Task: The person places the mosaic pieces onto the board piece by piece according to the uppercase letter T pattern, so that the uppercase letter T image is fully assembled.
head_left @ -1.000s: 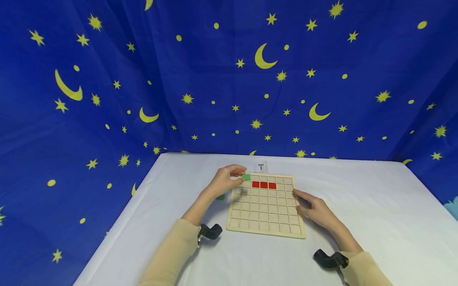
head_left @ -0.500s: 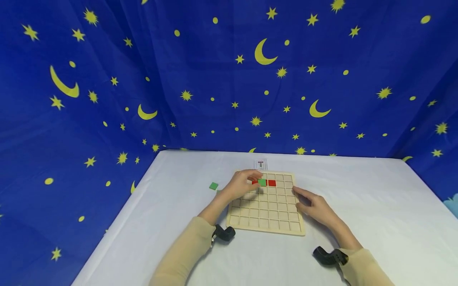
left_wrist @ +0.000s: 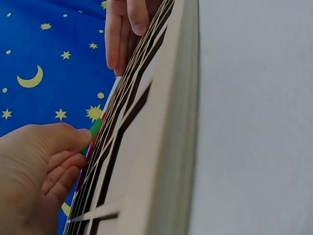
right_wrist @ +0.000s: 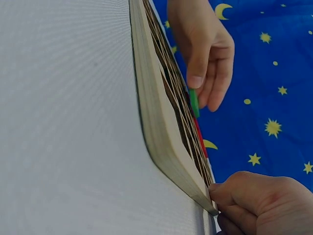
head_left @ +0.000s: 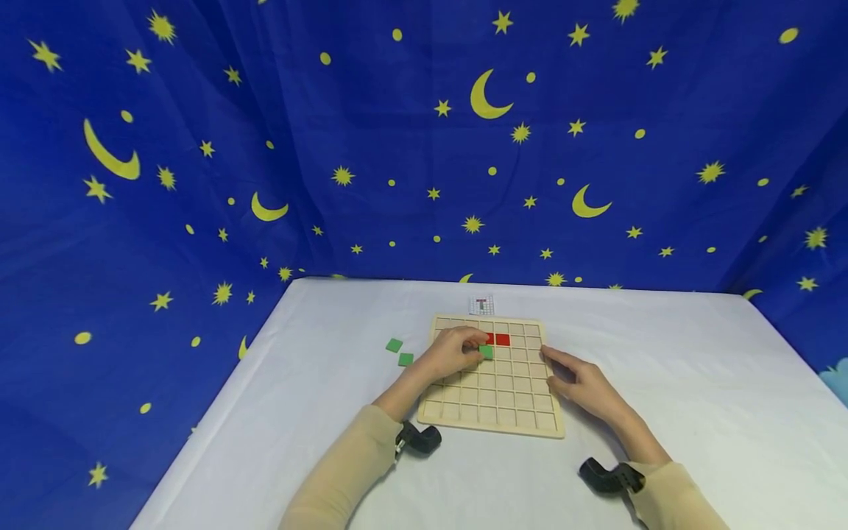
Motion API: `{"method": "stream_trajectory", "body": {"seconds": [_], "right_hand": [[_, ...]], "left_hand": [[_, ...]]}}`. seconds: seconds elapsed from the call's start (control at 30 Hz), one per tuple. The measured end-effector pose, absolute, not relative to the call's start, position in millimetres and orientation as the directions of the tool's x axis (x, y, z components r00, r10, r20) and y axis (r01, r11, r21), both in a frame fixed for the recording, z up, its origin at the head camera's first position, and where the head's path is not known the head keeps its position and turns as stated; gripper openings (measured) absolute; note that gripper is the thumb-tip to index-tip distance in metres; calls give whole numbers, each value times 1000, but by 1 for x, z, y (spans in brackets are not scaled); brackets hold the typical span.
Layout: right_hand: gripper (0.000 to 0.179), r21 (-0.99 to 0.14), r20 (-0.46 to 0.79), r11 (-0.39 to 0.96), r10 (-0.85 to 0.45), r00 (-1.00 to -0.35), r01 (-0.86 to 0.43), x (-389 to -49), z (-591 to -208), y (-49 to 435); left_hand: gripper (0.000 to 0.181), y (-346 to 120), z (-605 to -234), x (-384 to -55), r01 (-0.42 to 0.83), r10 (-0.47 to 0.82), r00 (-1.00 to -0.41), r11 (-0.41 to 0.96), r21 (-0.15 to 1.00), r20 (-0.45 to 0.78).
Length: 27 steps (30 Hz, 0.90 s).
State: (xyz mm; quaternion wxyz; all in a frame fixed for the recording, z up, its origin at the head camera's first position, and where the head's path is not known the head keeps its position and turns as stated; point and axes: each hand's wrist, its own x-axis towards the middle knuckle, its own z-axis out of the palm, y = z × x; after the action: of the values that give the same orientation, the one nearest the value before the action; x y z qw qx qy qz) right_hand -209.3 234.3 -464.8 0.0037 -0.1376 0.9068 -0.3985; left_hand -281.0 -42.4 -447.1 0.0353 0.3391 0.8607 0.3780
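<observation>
My left hand [head_left: 457, 350] pinches a small green square tile [head_left: 486, 352] between thumb and fingers, over the light wooden grid board [head_left: 490, 430]. In the left wrist view, that tile [left_wrist: 96, 129] is tilted at the board's surface beside a strip of red. Two red tiles [head_left: 503, 339] show in an upper row, just beyond the green one; the left hand covers the place to their left. At the board's right edge rests my right hand [head_left: 586, 386], its fingers fairly straight and touching the wood.
Two loose green tiles, one nearer [head_left: 406, 359] and one farther [head_left: 394, 345], lie on the white tabletop [head_left: 695, 383] left of the board. A small card with a printed grid pattern [head_left: 481, 305] lies behind it. A blue star-patterned curtain [head_left: 397, 147] encloses the back and sides.
My left hand has carried the green tile rightward over the board, then a little toward me, to below the red row. Loose green tiles are uncovered at left. The right hand has stayed put.
</observation>
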Motion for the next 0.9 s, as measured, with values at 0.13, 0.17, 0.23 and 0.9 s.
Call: {"method": "stream_trajectory", "body": {"seconds": [0.13,0.17,0.23,0.9], "right_hand": [[57,-728,103,639,-253,-962,-247,-209,-464,234],[57,-728,103,639,-254,-962,-247,-209,-464,233],[57,-728,104,639,-255,-961,-248,-210,-464,233],[57,-723,98,648,-243,-965,-237,-209,-464,233]], "left_hand": [[35,-41,-449,-282,566,612,-765,493,661,199],[35,-40,-449,-282,569,611,-765,490,661,205],[35,-40,-450,-282,567,609,-767,494,659,204],[35,-39,-448,-283,599,590,-769,530,601,246]]}}
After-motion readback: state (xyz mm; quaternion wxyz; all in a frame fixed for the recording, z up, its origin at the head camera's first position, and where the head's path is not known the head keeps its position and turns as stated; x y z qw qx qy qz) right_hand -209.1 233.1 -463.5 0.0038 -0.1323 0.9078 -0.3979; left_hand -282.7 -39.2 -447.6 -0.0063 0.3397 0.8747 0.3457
